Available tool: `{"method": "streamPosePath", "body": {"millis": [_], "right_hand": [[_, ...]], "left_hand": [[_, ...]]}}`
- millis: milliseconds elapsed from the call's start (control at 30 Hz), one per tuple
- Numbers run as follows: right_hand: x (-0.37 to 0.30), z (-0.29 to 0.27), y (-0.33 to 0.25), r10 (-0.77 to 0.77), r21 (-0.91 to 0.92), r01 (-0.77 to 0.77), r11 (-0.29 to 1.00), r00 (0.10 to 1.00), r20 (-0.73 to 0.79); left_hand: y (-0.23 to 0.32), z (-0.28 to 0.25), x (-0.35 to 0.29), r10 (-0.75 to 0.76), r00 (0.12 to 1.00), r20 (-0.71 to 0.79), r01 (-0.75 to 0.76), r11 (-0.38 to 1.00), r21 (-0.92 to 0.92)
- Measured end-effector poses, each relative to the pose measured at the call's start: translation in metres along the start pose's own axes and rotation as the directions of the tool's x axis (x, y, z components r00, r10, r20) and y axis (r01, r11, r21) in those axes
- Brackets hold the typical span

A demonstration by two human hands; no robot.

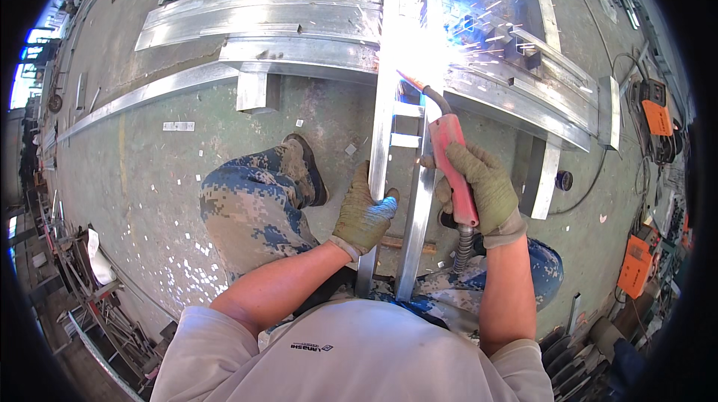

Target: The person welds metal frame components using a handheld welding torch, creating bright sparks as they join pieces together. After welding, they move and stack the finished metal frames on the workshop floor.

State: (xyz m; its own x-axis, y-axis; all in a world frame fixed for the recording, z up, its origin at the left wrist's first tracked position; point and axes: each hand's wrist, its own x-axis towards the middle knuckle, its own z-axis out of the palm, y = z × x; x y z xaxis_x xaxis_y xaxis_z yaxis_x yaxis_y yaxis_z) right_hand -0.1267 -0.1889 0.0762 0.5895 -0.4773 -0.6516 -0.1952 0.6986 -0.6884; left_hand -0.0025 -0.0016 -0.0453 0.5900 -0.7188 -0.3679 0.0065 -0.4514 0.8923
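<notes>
A gloved left hand of mine [363, 213] is closed around the left rail of a narrow, ladder-like metal frame [383, 114], thumb over the near part. My right hand [486, 183], also gloved, grips the red handle of a welding torch [449, 149]. The torch's bent neck points up and left to the frame's right rail, where a glaring arc throws sparks and hides the joint. Short crosspieces [405, 140] link the two rails. The frame's near end reaches my lap between my bent knees.
Wide shiny metal channels [299, 49] lie crosswise under the frame, raised on short metal supports [257, 91]. Two orange machines [657, 117] [634, 266] stand at the right, with cables nearby. A dark round tin [564, 180] sits on the floor; pale scraps [196, 271] are scattered at left.
</notes>
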Motion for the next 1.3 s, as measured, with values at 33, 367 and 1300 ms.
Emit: {"method": "streamPosePath", "body": {"millis": [33, 367, 1300], "right_hand": [[0.001, 0.0, 0.0, 0.002, 0.0, -0.002, 1.0, 1.0, -0.003], [-0.003, -0.004, 0.0, 0.002, 0.027, -0.002, 1.0, 1.0, -0.008], [0.001, -0.009, 0.0, -0.001, 0.063, 0.001, 0.998, 1.0, 0.007]], "left_hand": [[0.004, 0.0, -0.001, -0.05, 0.999, 0.008, 0.05, 0.998, -0.037], [0.026, -0.005, -0.003, -0.118, 0.991, 0.057, 0.124, 0.986, -0.114], [0.029, -0.005, -0.002, -0.106, 0.992, 0.062, 0.112, 0.987, -0.111]]}}
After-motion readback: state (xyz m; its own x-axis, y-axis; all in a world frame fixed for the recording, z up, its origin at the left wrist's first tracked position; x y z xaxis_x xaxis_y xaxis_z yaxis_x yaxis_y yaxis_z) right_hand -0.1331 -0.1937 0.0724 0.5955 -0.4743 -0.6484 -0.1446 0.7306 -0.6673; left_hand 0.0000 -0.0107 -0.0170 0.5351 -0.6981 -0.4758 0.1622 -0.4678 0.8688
